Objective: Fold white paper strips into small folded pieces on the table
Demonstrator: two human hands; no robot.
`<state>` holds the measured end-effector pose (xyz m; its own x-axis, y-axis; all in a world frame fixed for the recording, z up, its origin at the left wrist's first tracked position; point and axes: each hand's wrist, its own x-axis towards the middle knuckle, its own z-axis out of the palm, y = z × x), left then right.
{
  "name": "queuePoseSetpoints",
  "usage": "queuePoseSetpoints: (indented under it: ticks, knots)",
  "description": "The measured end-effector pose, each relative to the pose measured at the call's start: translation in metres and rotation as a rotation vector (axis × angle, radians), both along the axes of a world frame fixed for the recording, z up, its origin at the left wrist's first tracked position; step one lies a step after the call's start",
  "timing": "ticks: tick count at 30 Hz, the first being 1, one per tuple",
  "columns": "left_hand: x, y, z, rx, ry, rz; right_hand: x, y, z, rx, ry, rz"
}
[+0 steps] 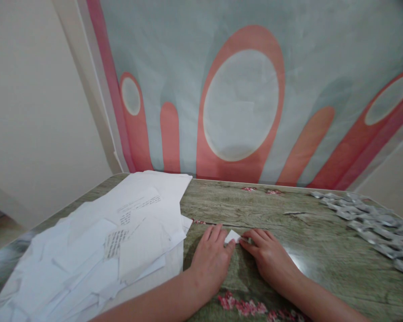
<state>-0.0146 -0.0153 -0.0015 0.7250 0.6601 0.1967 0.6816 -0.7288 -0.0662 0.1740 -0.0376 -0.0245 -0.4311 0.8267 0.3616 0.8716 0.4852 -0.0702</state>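
Observation:
Between my two hands, close above the tabletop, is a small folded piece of white paper. My left hand grips its left side, the thumb against the lower edge and the fingers behind. On the other side, the fingertips of my right hand are closed on the paper's right end, where a narrow strip shows. Part of the paper is covered by the fingers. Left of my left hand lies a big loose pile of white paper sheets, some with printed text.
The table has a wood-grain cover with pink flower prints. Several small folded grey-white paper pieces lie in rows at the right. Behind the table hangs a blue-grey sheet with coral shapes. A pale wall stands at the left.

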Motion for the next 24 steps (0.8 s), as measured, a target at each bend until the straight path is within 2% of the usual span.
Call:
queuePoseSetpoints:
  ticks: [13,24]
  knots:
    - [0.005,-0.004,0.009,0.013,0.175,0.057,-0.003,-0.001,0.005,-0.032,-0.047,-0.057]
    - [0.004,-0.001,-0.003,0.108,-0.007,-0.012,0.007,0.0,0.002,-0.065,-0.018,-0.113]
